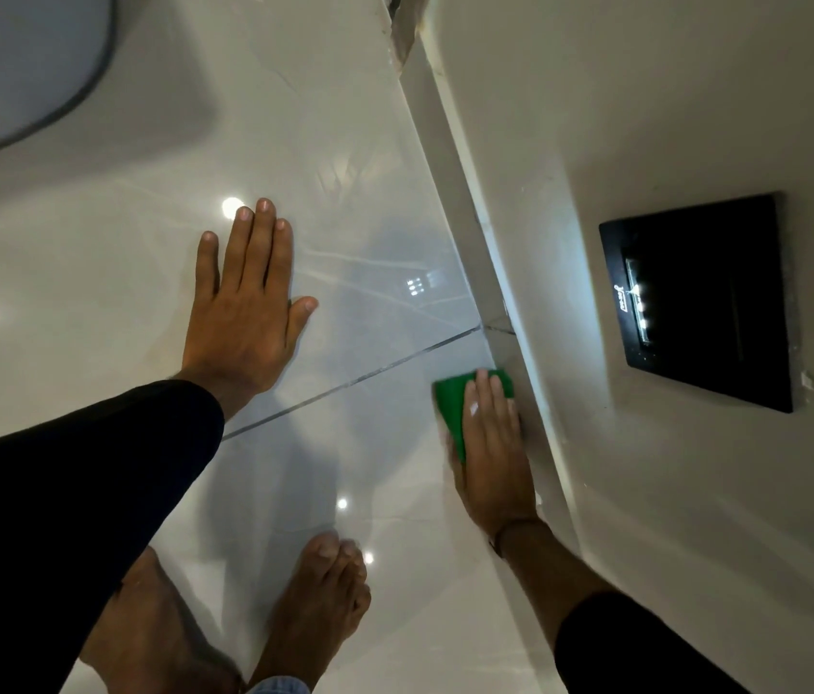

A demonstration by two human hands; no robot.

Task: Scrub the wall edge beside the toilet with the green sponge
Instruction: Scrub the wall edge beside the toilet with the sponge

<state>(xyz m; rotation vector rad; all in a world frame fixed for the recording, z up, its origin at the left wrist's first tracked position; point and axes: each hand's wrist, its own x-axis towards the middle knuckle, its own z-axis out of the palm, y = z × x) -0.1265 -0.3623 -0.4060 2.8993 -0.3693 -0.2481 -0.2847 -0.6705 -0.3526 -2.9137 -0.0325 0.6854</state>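
My right hand (492, 453) presses the green sponge (452, 398) flat against the glossy tiled wall, right where it meets the protruding wall edge (475, 232). The fingers lie over the sponge and hide most of it. My left hand (245, 303) rests open and flat on the glossy tile (355, 142), fingers together, well to the left of the sponge and holding nothing. The toilet (19, 77), white with a dark rim line, fills the upper left corner.
A black flush plate (700, 303) is set in the white panel (645, 92) to the right of the edge. A dark grout line (355, 378) runs between my hands. My two bare feet (315, 608) stand at the bottom.
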